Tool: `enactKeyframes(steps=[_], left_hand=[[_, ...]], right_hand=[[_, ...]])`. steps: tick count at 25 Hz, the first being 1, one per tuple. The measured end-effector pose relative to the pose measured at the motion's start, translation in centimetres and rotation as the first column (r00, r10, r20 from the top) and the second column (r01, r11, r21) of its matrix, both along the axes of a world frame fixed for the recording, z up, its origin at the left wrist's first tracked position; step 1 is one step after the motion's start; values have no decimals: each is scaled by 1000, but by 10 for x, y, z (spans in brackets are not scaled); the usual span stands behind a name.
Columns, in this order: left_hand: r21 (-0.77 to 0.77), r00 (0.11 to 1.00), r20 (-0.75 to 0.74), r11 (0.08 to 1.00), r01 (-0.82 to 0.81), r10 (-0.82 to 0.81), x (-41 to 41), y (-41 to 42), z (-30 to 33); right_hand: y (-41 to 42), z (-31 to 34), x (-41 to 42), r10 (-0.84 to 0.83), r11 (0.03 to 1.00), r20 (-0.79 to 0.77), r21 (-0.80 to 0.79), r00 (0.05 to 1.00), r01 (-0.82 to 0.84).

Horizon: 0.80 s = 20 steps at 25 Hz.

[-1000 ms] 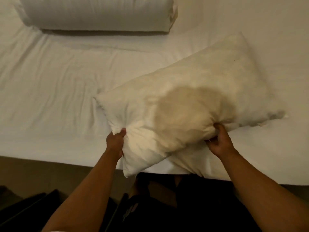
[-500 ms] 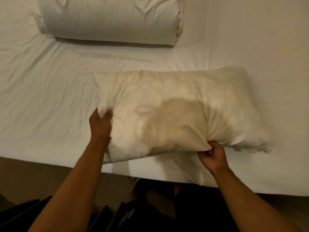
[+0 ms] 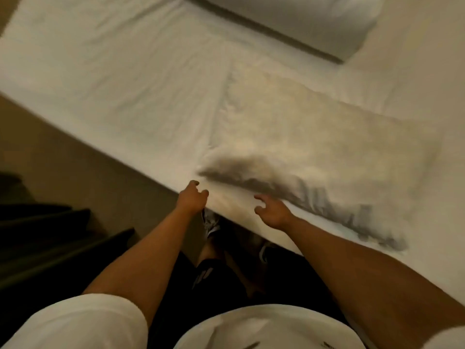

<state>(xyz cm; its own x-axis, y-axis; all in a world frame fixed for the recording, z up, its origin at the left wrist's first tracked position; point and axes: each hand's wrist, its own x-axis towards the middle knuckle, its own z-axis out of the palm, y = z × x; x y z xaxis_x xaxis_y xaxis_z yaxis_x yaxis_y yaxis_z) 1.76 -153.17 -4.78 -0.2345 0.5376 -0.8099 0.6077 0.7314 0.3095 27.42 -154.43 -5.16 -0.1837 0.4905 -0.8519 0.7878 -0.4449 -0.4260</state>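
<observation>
A bare cream pillow (image 3: pixel 314 147) with a stained patch lies flat on the white bed sheet (image 3: pixel 113 84), near the bed's front edge. My left hand (image 3: pixel 192 199) hovers at the bed edge just below the pillow's near left corner, fingers loosely spread and holding nothing. My right hand (image 3: pixel 273 210) hangs close beside it, just short of the pillow's near edge, fingers relaxed and empty. The frame is blurred by motion.
A rolled white duvet (image 3: pixel 289 18) lies at the far side of the bed. Beige carpet (image 3: pixel 63 159) runs along the bed on the left, with dark objects (image 3: pixel 45 235) on the floor. My legs and shoes (image 3: pixel 211 225) stand against the bed edge.
Both hands have let go of the pillow and drawn back to the bed edge. The pillow now lies flat on the sheet. The view has swung and tilted to the left.
</observation>
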Motion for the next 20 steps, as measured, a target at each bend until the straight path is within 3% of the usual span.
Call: enactKeyframes(steps=[3, 6, 12, 20], left_hand=[[-74, 992, -19, 990, -123, 122, -64, -69, 12], [-102, 961, -31, 956, -275, 274, -132, -111, 21], [-76, 903, -32, 900, -430, 428, -293, -152, 47], [57, 832, -44, 832, -551, 554, -451, -105, 78]], right_hand=[[17, -4, -70, 470, 878, 109, 47, 876, -476], [22, -1, -148, 658, 745, 175, -11, 733, -667], [25, 36, -357, 756, 612, 247, 59, 606, -788], [92, 71, -554, 792, 530, 296, 100, 534, -842]])
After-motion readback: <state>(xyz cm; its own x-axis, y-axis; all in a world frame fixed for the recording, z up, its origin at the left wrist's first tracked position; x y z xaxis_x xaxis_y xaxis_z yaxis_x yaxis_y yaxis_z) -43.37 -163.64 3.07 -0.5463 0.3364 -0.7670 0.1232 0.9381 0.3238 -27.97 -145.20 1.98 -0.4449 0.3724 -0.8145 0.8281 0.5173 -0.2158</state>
